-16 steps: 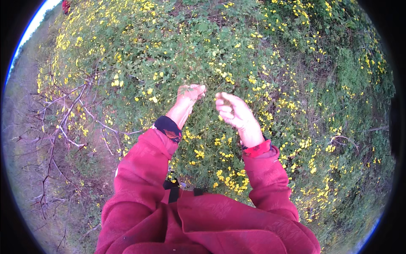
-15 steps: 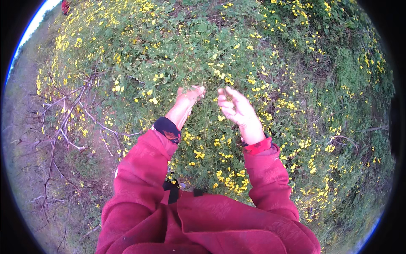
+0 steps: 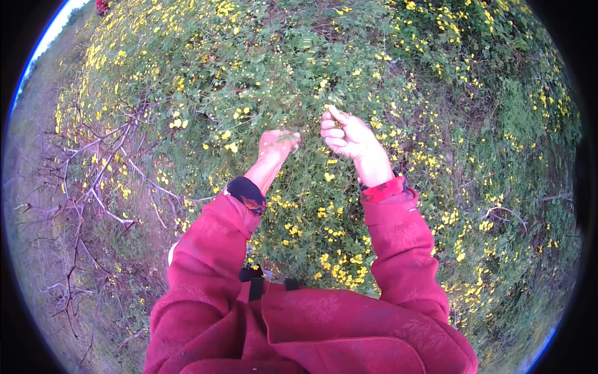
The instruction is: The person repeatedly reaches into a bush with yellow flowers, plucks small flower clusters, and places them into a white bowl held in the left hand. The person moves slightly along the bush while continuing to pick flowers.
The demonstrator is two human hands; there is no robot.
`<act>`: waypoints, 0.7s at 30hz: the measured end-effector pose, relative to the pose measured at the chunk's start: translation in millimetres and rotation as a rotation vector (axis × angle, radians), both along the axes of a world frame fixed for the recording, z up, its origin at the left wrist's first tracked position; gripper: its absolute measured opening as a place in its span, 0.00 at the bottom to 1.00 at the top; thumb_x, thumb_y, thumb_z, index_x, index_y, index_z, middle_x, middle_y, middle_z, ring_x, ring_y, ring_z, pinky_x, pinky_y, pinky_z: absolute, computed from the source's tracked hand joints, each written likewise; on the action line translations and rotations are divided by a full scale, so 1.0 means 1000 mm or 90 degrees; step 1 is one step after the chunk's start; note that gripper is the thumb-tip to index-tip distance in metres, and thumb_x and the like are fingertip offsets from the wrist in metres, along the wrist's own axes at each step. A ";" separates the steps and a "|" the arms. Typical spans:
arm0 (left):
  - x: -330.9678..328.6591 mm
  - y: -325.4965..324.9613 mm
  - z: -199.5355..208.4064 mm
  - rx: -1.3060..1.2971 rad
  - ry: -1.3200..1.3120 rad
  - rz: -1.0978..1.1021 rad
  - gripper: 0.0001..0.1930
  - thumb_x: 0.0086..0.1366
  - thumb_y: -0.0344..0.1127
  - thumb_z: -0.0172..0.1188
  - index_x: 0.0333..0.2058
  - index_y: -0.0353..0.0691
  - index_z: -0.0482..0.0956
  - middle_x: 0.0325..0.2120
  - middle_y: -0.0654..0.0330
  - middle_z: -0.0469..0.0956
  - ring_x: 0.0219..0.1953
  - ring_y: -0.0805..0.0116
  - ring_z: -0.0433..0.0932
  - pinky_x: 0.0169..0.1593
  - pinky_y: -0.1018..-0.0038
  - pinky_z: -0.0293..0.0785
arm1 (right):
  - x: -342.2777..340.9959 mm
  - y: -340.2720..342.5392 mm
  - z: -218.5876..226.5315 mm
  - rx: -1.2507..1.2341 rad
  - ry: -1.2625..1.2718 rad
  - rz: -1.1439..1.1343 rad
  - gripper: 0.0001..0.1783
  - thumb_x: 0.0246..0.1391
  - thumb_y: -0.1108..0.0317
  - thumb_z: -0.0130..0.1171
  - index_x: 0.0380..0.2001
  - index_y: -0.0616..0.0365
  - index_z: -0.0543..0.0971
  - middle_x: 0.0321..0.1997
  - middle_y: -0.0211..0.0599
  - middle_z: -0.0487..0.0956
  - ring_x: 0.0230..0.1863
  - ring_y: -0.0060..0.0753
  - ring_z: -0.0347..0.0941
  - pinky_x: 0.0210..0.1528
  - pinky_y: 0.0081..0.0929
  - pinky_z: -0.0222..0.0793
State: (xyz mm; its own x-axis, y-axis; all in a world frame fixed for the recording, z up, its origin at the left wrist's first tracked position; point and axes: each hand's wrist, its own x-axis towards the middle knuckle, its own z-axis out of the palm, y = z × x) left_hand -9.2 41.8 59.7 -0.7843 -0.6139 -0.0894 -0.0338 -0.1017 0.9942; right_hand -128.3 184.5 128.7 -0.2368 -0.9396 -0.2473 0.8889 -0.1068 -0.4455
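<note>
Yellow flowers (image 3: 242, 113) on thin green stems grow all round my hands. My left hand (image 3: 277, 146) is closed among the plants, with green stems (image 3: 288, 136) at its thumb and fingers. To its right and slightly higher, my right hand (image 3: 349, 136) is closed, its thumb pointing up and its fingers curled into the palm. Something small and greenish shows at the right fingertips, too blurred to name. A gap with leaves behind it lies between the two hands.
Bare, thorny-looking branches (image 3: 93, 187) spread at the left. A curved dry twig (image 3: 506, 210) lies at the right. More yellow blooms (image 3: 342, 271) stand close to my body, below my hands. A small red shape (image 3: 101, 7) shows at the far upper left.
My right hand has risen a little, and its fingers have closed from a looser curl. My left hand has stayed nearly in place, turned slightly.
</note>
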 end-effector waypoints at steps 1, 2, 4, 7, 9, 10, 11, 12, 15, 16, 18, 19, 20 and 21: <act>0.000 0.002 0.004 0.005 -0.037 0.025 0.06 0.54 0.32 0.61 0.26 0.34 0.76 0.23 0.60 0.77 0.21 0.74 0.73 0.26 0.79 0.69 | 0.006 0.002 -0.006 0.015 0.031 -0.010 0.13 0.59 0.59 0.44 0.27 0.56 0.66 0.20 0.26 0.61 0.13 0.15 0.50 0.10 0.11 0.44; -0.002 0.005 0.009 0.006 -0.066 0.054 0.06 0.54 0.32 0.61 0.27 0.34 0.76 0.23 0.60 0.77 0.22 0.74 0.73 0.26 0.78 0.70 | 0.013 0.003 -0.012 0.026 0.055 -0.022 0.13 0.59 0.58 0.44 0.27 0.56 0.66 0.20 0.26 0.61 0.13 0.15 0.50 0.09 0.12 0.44; -0.003 0.006 0.018 0.010 -0.074 0.028 0.09 0.54 0.35 0.61 0.30 0.36 0.75 0.25 0.59 0.78 0.23 0.73 0.74 0.28 0.74 0.72 | 0.025 0.002 -0.023 0.047 0.090 -0.035 0.14 0.60 0.59 0.41 0.27 0.57 0.65 0.20 0.29 0.63 0.12 0.16 0.51 0.09 0.13 0.44; -0.016 0.017 0.028 0.209 -0.036 0.063 0.12 0.55 0.41 0.60 0.31 0.38 0.75 0.23 0.61 0.77 0.21 0.72 0.73 0.26 0.75 0.71 | 0.037 -0.004 -0.033 0.054 0.122 -0.051 0.15 0.61 0.60 0.36 0.26 0.57 0.65 0.20 0.30 0.64 0.12 0.16 0.51 0.09 0.12 0.44; -0.025 0.016 0.033 0.333 0.013 -0.042 0.15 0.56 0.47 0.58 0.31 0.41 0.76 0.16 0.66 0.71 0.16 0.75 0.67 0.20 0.77 0.65 | 0.042 -0.008 -0.035 0.056 0.165 -0.052 0.15 0.61 0.61 0.36 0.26 0.57 0.66 0.20 0.29 0.64 0.12 0.15 0.51 0.09 0.12 0.44; -0.029 0.013 0.035 0.370 0.022 -0.097 0.15 0.57 0.47 0.58 0.31 0.41 0.76 0.15 0.67 0.70 0.15 0.76 0.65 0.19 0.77 0.64 | 0.043 -0.010 -0.035 0.057 0.185 -0.054 0.15 0.61 0.61 0.36 0.26 0.57 0.66 0.20 0.29 0.64 0.12 0.15 0.51 0.09 0.12 0.44; -0.032 0.011 0.036 0.401 0.024 -0.142 0.15 0.57 0.48 0.57 0.31 0.42 0.76 0.14 0.68 0.68 0.14 0.77 0.63 0.18 0.78 0.62 | 0.043 -0.011 -0.034 0.053 0.190 -0.057 0.15 0.61 0.61 0.36 0.26 0.57 0.66 0.20 0.29 0.64 0.12 0.15 0.51 0.09 0.12 0.45; -0.035 0.009 0.037 0.374 -0.020 -0.145 0.13 0.55 0.46 0.60 0.27 0.41 0.74 0.18 0.64 0.70 0.13 0.72 0.64 0.15 0.76 0.62 | 0.043 -0.011 -0.033 0.039 0.195 -0.054 0.14 0.61 0.61 0.36 0.26 0.57 0.66 0.20 0.29 0.64 0.12 0.15 0.51 0.09 0.12 0.45; -0.035 0.008 0.028 0.415 0.010 -0.142 0.13 0.54 0.46 0.61 0.22 0.44 0.73 0.15 0.65 0.68 0.12 0.73 0.63 0.14 0.76 0.59 | 0.043 -0.010 -0.031 0.023 0.190 -0.033 0.15 0.61 0.59 0.37 0.26 0.57 0.66 0.20 0.29 0.64 0.12 0.15 0.52 0.09 0.12 0.45; -0.037 0.007 0.027 0.358 -0.006 -0.107 0.13 0.54 0.44 0.62 0.19 0.46 0.71 0.12 0.65 0.67 0.11 0.73 0.63 0.13 0.75 0.59 | 0.043 -0.009 -0.031 0.024 0.194 -0.027 0.16 0.61 0.58 0.37 0.26 0.57 0.66 0.20 0.29 0.64 0.12 0.15 0.52 0.10 0.12 0.46; -0.037 0.007 0.022 0.361 0.021 -0.125 0.12 0.54 0.43 0.62 0.19 0.46 0.71 0.11 0.65 0.67 0.11 0.73 0.64 0.14 0.75 0.61 | 0.044 -0.006 -0.032 0.032 0.206 -0.019 0.17 0.61 0.56 0.38 0.26 0.57 0.66 0.20 0.29 0.63 0.12 0.15 0.52 0.10 0.12 0.46; -0.036 0.007 0.020 0.363 0.038 -0.132 0.12 0.54 0.43 0.62 0.19 0.46 0.71 0.11 0.65 0.67 0.11 0.73 0.64 0.14 0.75 0.61 | 0.046 -0.004 -0.034 0.039 0.214 -0.017 0.18 0.61 0.55 0.39 0.25 0.56 0.66 0.20 0.28 0.63 0.12 0.15 0.52 0.10 0.12 0.45; -0.035 0.008 0.018 0.363 0.034 -0.123 0.11 0.54 0.41 0.62 0.20 0.45 0.71 0.11 0.64 0.69 0.12 0.73 0.67 0.14 0.75 0.63 | 0.047 -0.002 -0.036 0.038 0.220 -0.010 0.18 0.60 0.54 0.39 0.24 0.56 0.66 0.19 0.28 0.63 0.12 0.15 0.51 0.10 0.12 0.45; -0.035 0.010 0.017 0.356 0.036 -0.118 0.11 0.55 0.40 0.61 0.20 0.46 0.70 0.12 0.65 0.68 0.12 0.73 0.65 0.14 0.75 0.62 | 0.048 0.000 -0.037 0.045 0.218 -0.010 0.18 0.60 0.53 0.40 0.24 0.55 0.65 0.19 0.28 0.63 0.12 0.15 0.51 0.10 0.11 0.45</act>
